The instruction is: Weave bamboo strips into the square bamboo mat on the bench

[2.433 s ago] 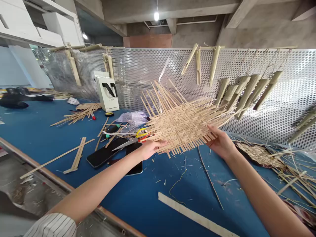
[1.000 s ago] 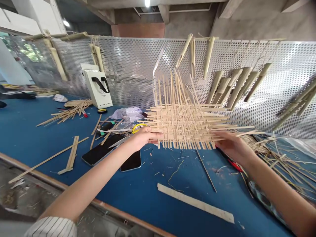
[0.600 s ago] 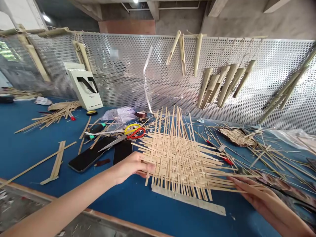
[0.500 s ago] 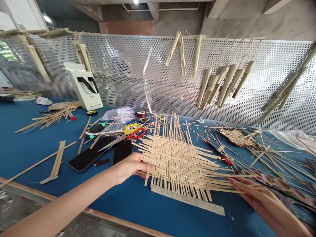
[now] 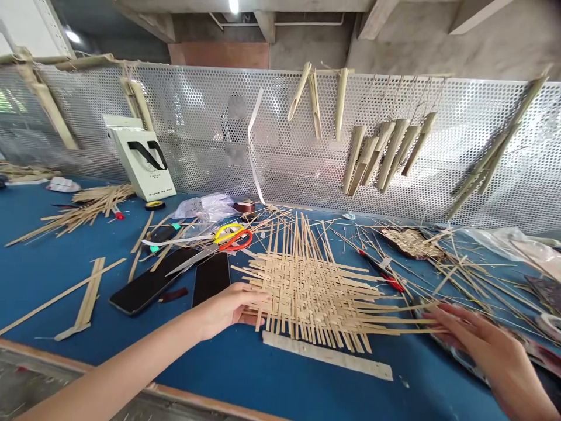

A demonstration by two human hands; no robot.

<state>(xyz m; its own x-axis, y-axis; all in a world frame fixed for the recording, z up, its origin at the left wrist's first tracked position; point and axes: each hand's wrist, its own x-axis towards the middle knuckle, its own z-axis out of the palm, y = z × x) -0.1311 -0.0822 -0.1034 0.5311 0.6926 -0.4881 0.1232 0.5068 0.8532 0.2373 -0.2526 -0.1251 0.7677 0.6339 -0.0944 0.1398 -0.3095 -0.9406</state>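
A mat woven from pale bamboo strips [image 5: 307, 292] lies on the blue table, loose strip ends sticking out on all sides. My left hand [image 5: 234, 307] grips its left edge, thumb on top and fingers underneath. At the right, my right hand [image 5: 477, 339] has its fingers together around the ends of several long bamboo strips [image 5: 407, 324]; the fingertips partly hide the strip ends. Just in front of the mat is a flat pale slat [image 5: 328, 355].
Scissors [image 5: 210, 248] with yellow and red handles rest across a black phone [image 5: 151, 280]. Behind stand a white bag [image 5: 146, 164] and a perforated metal panel [image 5: 197, 128]. Red-handled pliers [image 5: 385, 272] and scattered strips [image 5: 464, 275] lie at right.
My right hand has moved outward to the right along the strips and turned a little. My left hand still holds the mat's left edge. The whole view has shifted slightly.
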